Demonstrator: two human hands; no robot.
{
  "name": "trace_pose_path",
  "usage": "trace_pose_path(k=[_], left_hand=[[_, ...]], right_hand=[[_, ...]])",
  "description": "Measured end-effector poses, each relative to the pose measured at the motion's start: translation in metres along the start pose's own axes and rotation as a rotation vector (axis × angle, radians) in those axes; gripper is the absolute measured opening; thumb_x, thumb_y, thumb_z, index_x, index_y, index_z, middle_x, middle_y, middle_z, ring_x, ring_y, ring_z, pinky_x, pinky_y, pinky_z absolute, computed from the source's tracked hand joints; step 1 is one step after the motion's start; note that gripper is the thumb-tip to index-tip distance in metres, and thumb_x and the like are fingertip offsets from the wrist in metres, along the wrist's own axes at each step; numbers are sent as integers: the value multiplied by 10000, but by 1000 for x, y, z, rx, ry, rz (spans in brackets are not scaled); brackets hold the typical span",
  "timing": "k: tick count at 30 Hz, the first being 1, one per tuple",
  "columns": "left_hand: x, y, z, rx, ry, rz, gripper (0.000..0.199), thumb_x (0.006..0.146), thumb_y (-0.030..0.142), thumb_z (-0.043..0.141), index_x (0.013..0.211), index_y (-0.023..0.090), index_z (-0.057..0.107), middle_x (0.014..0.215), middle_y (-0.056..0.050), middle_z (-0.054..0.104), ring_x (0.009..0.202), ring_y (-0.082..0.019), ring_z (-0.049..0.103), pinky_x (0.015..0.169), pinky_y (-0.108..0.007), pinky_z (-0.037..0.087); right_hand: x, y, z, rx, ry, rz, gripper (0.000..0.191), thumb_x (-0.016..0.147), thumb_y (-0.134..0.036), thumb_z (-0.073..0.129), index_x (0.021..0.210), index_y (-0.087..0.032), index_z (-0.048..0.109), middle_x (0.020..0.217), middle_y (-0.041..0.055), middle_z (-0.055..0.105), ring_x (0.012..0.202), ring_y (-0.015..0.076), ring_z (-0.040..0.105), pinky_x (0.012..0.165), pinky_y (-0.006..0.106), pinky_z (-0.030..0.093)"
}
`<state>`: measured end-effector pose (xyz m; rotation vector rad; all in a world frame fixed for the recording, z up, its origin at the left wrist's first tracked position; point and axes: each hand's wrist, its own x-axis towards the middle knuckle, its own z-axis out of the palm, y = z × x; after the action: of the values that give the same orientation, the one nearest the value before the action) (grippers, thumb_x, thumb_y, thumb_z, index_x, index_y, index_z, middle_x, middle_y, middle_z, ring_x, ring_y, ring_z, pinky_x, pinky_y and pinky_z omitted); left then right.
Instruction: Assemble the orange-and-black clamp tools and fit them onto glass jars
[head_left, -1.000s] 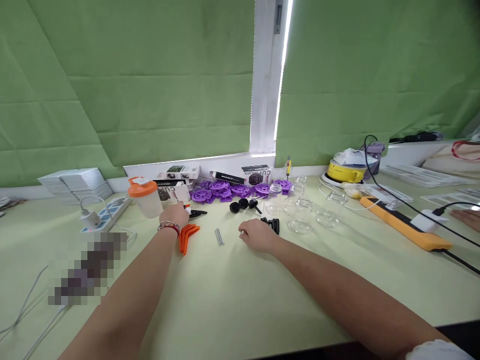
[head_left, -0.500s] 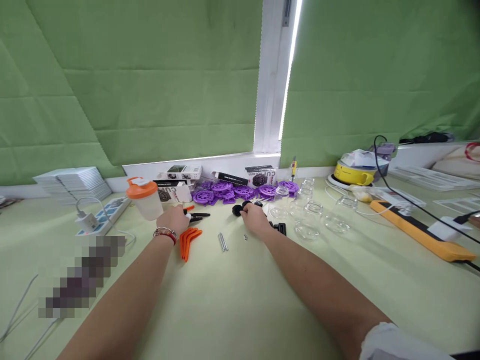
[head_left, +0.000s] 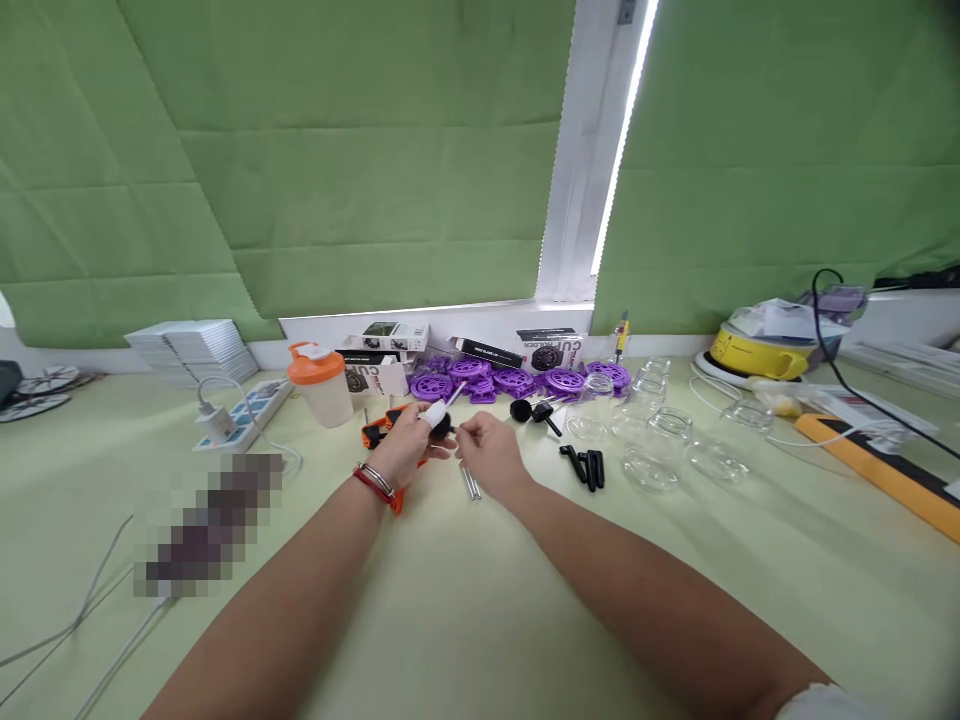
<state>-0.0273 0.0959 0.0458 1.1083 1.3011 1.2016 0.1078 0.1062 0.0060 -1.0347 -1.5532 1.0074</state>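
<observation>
left hand (head_left: pixel 406 448), centre of frame, fingers curled narrow around a small round black plastic piece (head_left: pixel 442 427). a small white item (head_left: pixel 433 413) shows at the same fingers; can't tell what it is. thin silvery rod (head_left: pixel 457 392) sticks up and right from that spot.

right hand (head_left: pixel 492 455), just right of it, thumb and fingertips drawn close together at the black piece's right side; can't tell what they grip, if anything.

bent orange plastic parts (head_left: pixel 398 499) lie just below the left hand, partly hidden by it. orange-and-black pieces (head_left: pixel 373 432) poke out to its left. straight silvery metal rods (head_left: pixel 470 484) lie on the pale green tabletop (head_left: pixel 480 600) under the right hand's left edge.

right of centre: round black cup-like part (head_left: pixel 520 410), another with a stem (head_left: pixel 547 414) beside it, and short black plastic handles (head_left: pixel 591 468) nearer the lower edge. clear glass vessels (head_left: pixel 651 462) stand further right. spoked purple plastic discs (head_left: pixel 514 381) are heaped along the back, middle of frame. clear shaker bottle with orange lid (head_left: pixel 322 388) is left of centre.
</observation>
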Motion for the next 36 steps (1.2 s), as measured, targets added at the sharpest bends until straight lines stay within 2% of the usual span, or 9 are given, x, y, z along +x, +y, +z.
trace_pose_path(k=[2,5,9,14,19,24,28,31,36], left_hand=[[1,-1,0,-88,71,54,288,722,322,645,925,182,498,698,-9,587,532,-116,570,491,-235,463],[6,4,-13,-147,338,226,280,657,277,660,857,182,488,634,27,550,442,-82,485,400,-194,362],[14,10,-35,-184,588,362,291,605,291,674,788,191,472,595,64,482,451,-74,461,387,-171,311],[20,0,-46,-142,639,343,276,604,309,666,770,195,476,604,72,441,480,-71,432,420,-183,333],[26,-10,-51,-70,655,309,264,618,290,663,794,196,491,699,49,466,560,-76,443,508,-205,392],[27,-13,-54,-69,579,293,304,623,275,660,873,206,501,757,32,488,592,-92,475,526,-219,408],[23,-13,-50,1,431,341,401,594,266,705,956,205,544,843,10,530,677,-106,506,587,-224,421],[15,-10,-45,39,257,345,461,583,309,741,1009,203,599,910,-6,557,735,-120,518,632,-240,432],[-3,-6,-33,186,-81,254,483,627,342,730,1083,216,638,923,-17,586,755,-141,524,658,-265,428]], right_hand=[[-11,-6,16,38,-97,-38,102,820,-287,513,876,-203,501,681,-14,597,578,132,606,543,256,491],[-22,-14,29,-52,-161,-18,263,817,-325,539,1041,-210,463,692,-26,598,590,133,583,540,250,449],[-31,-27,38,-449,-400,68,276,713,-436,656,824,-208,547,661,-12,562,599,151,530,533,259,381],[-37,-38,54,-660,-464,131,285,690,-459,665,682,-195,555,658,29,556,633,192,531,543,292,354],[-34,-36,57,-671,-405,300,160,657,-292,669,703,-181,563,695,62,571,663,213,554,548,299,363],[-29,-27,36,-469,-345,321,187,678,-253,629,585,-199,475,576,8,476,571,152,481,509,262,316],[-28,-18,-1,-71,-316,342,185,781,-322,560,676,-193,479,578,-23,475,471,90,387,462,235,290],[-30,-9,-38,268,-332,343,219,813,-369,549,733,-194,445,612,-41,491,426,57,338,442,216,266],[-34,5,-89,510,-308,350,333,783,-430,627,751,-202,387,601,-71,446,406,27,256,427,188,159]])
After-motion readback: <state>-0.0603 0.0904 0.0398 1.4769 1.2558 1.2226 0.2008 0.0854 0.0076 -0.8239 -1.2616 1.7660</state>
